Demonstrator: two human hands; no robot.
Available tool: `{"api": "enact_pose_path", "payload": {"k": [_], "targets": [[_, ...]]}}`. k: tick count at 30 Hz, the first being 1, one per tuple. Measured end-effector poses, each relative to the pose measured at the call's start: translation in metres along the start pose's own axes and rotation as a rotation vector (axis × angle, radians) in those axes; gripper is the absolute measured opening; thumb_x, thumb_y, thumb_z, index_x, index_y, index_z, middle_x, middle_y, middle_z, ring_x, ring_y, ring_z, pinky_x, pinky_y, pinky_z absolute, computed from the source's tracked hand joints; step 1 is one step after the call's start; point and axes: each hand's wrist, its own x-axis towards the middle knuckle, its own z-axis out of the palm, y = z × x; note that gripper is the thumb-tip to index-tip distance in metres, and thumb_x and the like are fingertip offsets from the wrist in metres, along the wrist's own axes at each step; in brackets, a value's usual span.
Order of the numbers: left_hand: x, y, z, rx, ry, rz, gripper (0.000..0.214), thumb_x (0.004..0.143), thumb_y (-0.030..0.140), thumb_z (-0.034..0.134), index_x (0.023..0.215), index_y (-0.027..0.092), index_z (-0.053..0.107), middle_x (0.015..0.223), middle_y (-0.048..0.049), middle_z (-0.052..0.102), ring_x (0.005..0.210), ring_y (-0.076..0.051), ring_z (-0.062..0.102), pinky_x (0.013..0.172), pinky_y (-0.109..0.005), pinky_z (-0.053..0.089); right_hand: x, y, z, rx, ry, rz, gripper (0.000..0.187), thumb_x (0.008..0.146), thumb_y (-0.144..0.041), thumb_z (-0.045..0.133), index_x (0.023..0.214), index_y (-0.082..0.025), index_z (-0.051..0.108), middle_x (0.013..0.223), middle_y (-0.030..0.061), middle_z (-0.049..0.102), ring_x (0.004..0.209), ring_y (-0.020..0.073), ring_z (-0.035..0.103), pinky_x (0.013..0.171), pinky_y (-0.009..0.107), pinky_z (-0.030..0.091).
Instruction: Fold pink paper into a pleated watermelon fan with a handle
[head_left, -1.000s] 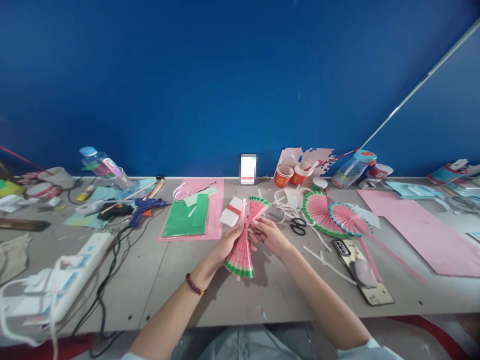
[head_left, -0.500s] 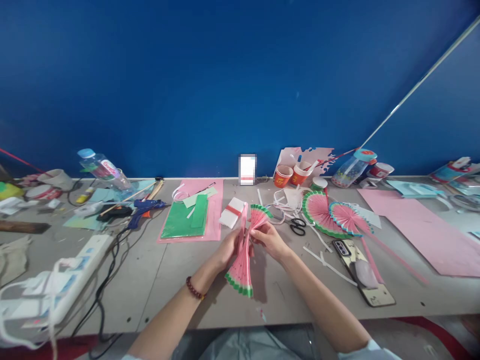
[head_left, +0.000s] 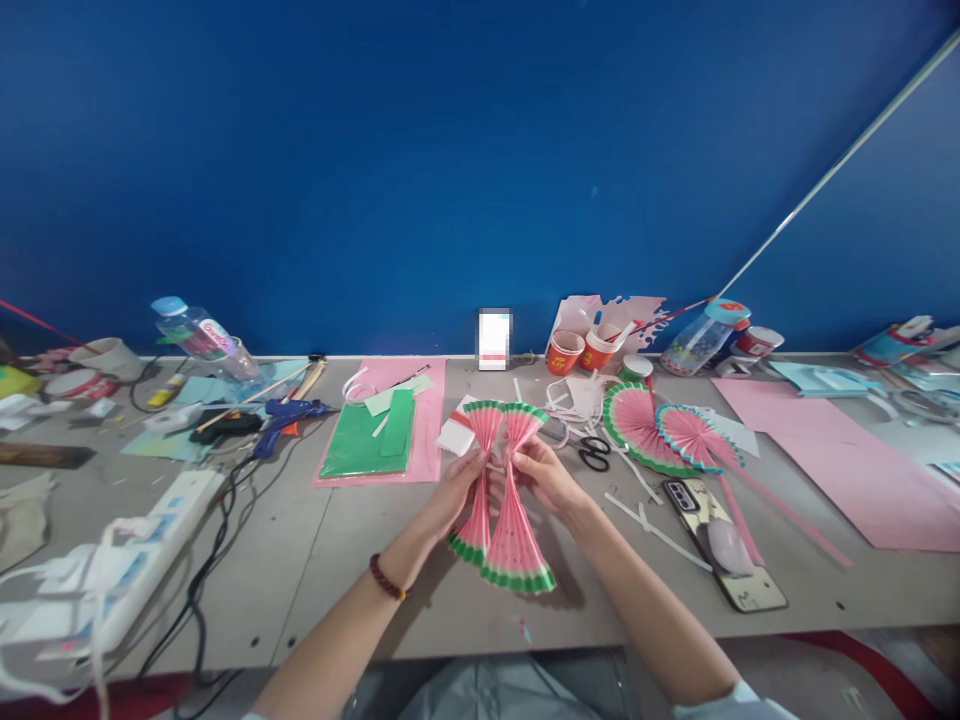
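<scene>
Two pleated paper fans, pink with green scalloped ends and dark seed specks, stand side by side in front of me, each narrow at the waist. My left hand point(head_left: 454, 495) is closed on the waist of the left pleated paper fan point(head_left: 471, 538). My right hand point(head_left: 551, 480) pinches the right pleated paper fan point(head_left: 517, 545) at its middle, thumb in front. Their lower ends overlap a little, and some of my fingers are hidden behind the paper. Just beyond my left hand lies a white packet point(head_left: 456, 436) with a red band, partly covered by the left fan.
Black-handled scissors point(head_left: 594, 454) and white paper strips lie to the right, near two finished round watermelon fans point(head_left: 637, 425) and a phone point(head_left: 724, 545). On the left are green paper point(head_left: 367, 440), a blue glue gun point(head_left: 289, 425) and a white power strip point(head_left: 161, 560). Red paper cups point(head_left: 564, 352) stand behind.
The two pleated fans, held bunched together before, are now drawn apart and spread wider. My right hand has shifted slightly right, and the right fan's lower end has swung right.
</scene>
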Motion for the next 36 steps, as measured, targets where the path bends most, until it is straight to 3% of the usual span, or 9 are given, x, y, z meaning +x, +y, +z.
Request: {"api": "enact_pose_path", "payload": {"k": [6,9,18,27,31,36], "targets": [[0.001,-0.005,-0.002,0.079,-0.073,0.05,0.048,0.08,0.049,0.06,0.111,0.013,0.059,0.074,-0.0074,0.07,0.069,-0.021,0.067,0.069,-0.032,0.053,0.0,0.003,0.003,-0.039,-0.012,-0.028,0.031,0.072,-0.038,0.072,0.088,-0.019,0.053,0.063,-0.0055,0.053,0.043,0.006,0.045,0.036,0.018,0.037],[0.0,-0.006,-0.002,0.109,-0.113,0.081,0.047,0.082,0.047,0.058,0.114,0.013,0.06,0.078,-0.0085,0.071,0.076,-0.023,0.068,0.076,-0.036,0.052,0.0,0.004,0.004,-0.057,-0.04,-0.038,0.029,0.074,-0.038,0.07,0.087,-0.019,0.052,0.061,-0.0062,0.053,0.04,0.005,0.044,0.033,0.017,0.036],[-0.002,-0.005,0.003,0.123,-0.093,0.078,0.051,0.081,0.052,0.057,0.112,0.011,0.06,0.078,-0.0105,0.071,0.066,-0.024,0.069,0.062,-0.035,0.055,-0.003,-0.001,0.008,-0.055,-0.095,-0.017,0.027,0.078,-0.036,0.067,0.087,-0.021,0.047,0.057,-0.0079,0.054,0.033,0.0056,0.044,0.03,0.018,0.039],[0.001,-0.012,0.003,0.031,-0.074,0.038,0.064,0.083,0.054,0.054,0.13,0.011,0.046,0.072,-0.0101,0.07,0.059,-0.022,0.068,0.057,-0.032,0.055,-0.005,0.0,0.014,0.004,-0.094,-0.032,0.028,0.077,-0.037,0.067,0.078,-0.019,0.045,0.057,-0.008,0.05,0.034,0.0048,0.042,0.029,0.018,0.038],[0.001,-0.012,0.003,0.027,-0.079,0.024,0.059,0.082,0.056,0.053,0.118,0.009,0.055,0.072,-0.0114,0.069,0.056,-0.022,0.067,0.054,-0.031,0.054,-0.005,0.0,0.013,-0.028,-0.108,-0.033,0.027,0.078,-0.037,0.067,0.074,-0.018,0.048,0.055,-0.0064,0.051,0.034,0.0058,0.042,0.03,0.02,0.037],[0.0,-0.016,0.002,0.031,-0.051,0.018,0.055,0.082,0.058,0.051,0.108,0.01,0.058,0.069,-0.0089,0.068,0.053,-0.02,0.065,0.051,-0.03,0.053,-0.005,0.0,0.009,-0.083,-0.038,-0.039,0.027,0.075,-0.037,0.069,0.073,-0.019,0.049,0.057,-0.0061,0.054,0.035,0.006,0.046,0.034,0.019,0.035]]}}
